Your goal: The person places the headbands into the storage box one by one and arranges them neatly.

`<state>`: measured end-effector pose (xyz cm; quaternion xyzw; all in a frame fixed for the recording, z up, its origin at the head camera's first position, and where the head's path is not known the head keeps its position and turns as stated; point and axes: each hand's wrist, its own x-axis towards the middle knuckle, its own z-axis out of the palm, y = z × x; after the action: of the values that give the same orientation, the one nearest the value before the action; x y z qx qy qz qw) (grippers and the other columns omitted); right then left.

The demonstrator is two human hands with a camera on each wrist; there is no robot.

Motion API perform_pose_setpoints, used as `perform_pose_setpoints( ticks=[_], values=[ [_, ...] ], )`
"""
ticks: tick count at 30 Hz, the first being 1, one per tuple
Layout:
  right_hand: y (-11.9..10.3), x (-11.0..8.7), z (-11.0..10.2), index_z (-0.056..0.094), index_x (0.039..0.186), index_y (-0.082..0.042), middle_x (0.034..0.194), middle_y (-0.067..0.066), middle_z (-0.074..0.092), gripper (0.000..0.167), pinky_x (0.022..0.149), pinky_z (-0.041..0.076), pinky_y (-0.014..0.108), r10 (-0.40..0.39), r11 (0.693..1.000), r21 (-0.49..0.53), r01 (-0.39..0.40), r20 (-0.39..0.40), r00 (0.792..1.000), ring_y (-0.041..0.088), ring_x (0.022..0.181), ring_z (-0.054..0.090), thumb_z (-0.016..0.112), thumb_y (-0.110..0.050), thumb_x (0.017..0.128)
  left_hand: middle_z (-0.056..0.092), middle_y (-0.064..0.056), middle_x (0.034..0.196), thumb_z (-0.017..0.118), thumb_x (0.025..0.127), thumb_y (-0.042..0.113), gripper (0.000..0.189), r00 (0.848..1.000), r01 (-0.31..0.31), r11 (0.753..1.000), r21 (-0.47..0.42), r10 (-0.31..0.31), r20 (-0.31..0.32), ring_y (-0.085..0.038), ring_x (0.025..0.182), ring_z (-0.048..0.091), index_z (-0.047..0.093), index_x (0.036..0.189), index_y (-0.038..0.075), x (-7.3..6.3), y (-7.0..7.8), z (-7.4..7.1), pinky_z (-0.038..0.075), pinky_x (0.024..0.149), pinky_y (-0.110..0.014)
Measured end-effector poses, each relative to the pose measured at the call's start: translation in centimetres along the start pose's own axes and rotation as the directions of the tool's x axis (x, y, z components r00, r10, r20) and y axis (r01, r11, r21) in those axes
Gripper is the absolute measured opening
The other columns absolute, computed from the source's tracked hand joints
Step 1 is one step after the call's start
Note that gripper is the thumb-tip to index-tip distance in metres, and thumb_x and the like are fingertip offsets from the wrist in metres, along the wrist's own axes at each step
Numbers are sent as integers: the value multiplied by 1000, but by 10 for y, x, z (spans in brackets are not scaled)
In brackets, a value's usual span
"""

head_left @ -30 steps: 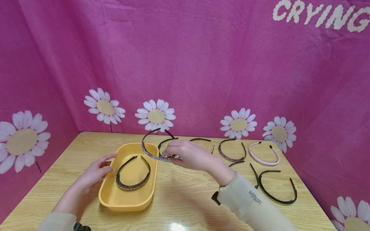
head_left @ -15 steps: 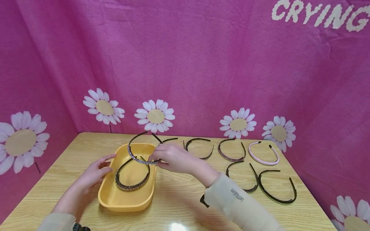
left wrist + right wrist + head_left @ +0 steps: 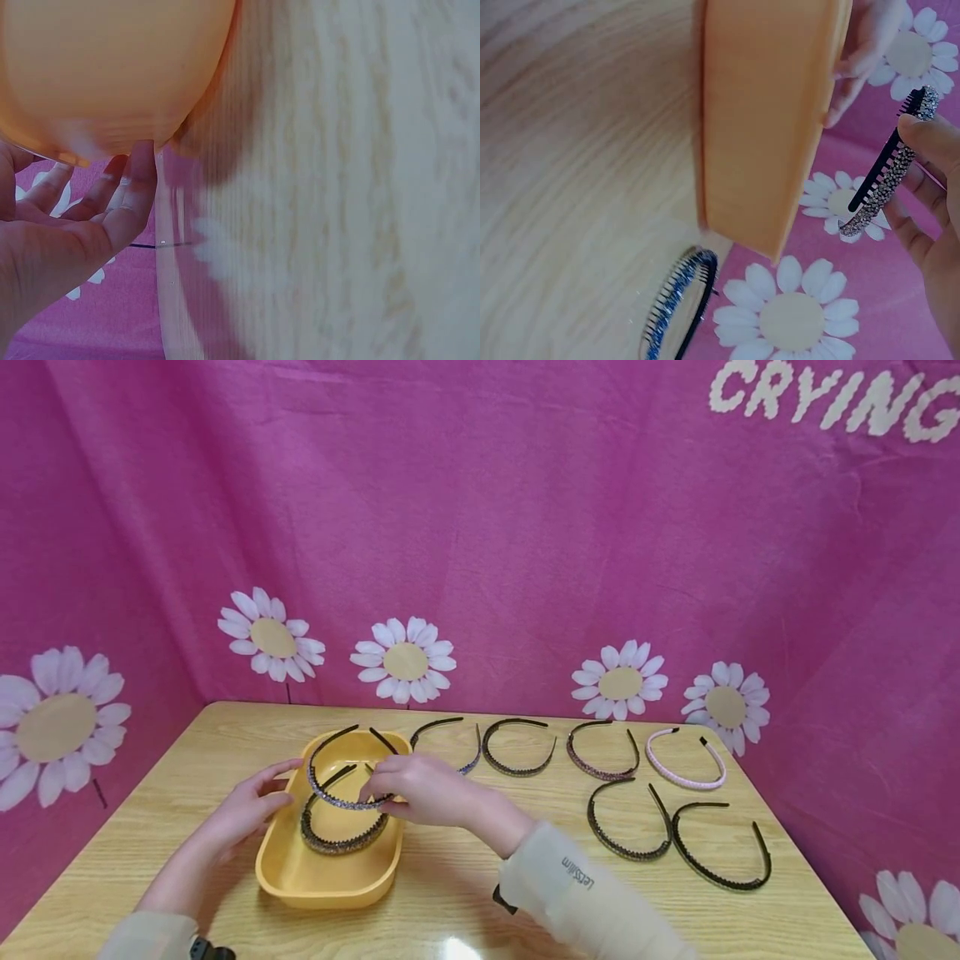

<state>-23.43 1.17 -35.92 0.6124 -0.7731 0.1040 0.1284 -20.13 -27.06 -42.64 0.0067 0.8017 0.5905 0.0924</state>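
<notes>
My right hand (image 3: pixel 423 789) pinches a silvery glittery headband (image 3: pixel 330 797) between thumb and fingers, over the yellow tub (image 3: pixel 300 887). In the right wrist view, the band's stones (image 3: pixel 889 180) and black comb teeth show beside the thumb. Below it, a dark brown beaded headband (image 3: pixel 341 846) lies inside the tub, its ends partly covered in the head view. At the tub's left side, my left hand (image 3: pixel 243 810) holds the rim. From the left wrist view, several bent fingers (image 3: pixel 139 184) of this hand meet the outer wall.
Behind the right hand lies a blue glittery headband (image 3: pixel 470 766). Farther right on the wooden table (image 3: pixel 480 902) are a dark headband (image 3: pixel 517 771), a purplish one (image 3: pixel 600 774), a pink one (image 3: pixel 686 783) and two black ones (image 3: pixel 630 855). A pink curtain (image 3: pixel 480 527) hangs behind.
My right hand has carried the silvery headband left and down, from above the table behind the tub to over the tub. The left hand has stayed at the rim.
</notes>
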Motion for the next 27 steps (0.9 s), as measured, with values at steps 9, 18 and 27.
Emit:
perform_pose_setpoints(
  ticks=[9, 18, 27],
  values=[
    [-5, 5, 22, 69, 108, -20, 105, -10, 66, 22, 85, 41, 7, 37, 999, 26, -39, 75, 997, 3, 97, 57, 67, -16, 87, 34, -36, 138, 46, 93, 6, 59, 1000, -11, 1000, -1, 11, 3, -27, 105, 57, 25, 148, 4, 1, -2, 0, 56, 80, -41],
    [-4, 10, 40, 69, 108, -21, 106, -10, 67, 23, 91, 41, 9, 41, 999, -7, -40, 118, 992, 4, 102, 58, 68, -18, 85, 35, -34, 137, 45, 94, 7, 59, 1000, 1, 1000, 11, -1, -5, -28, 109, 55, 24, 148, 5, 0, -1, 1, 55, 83, -42],
    [-6, 15, 51, 70, 107, -23, 100, -12, 67, 24, 86, 44, 11, 50, 997, -65, -39, 184, 982, 2, 97, 58, 69, -17, 84, 35, -36, 136, 45, 93, 5, 59, 1000, -23, 1000, -16, 23, 6, -24, 105, 56, 24, 147, 3, 2, -3, -1, 55, 81, -42]
  ],
)
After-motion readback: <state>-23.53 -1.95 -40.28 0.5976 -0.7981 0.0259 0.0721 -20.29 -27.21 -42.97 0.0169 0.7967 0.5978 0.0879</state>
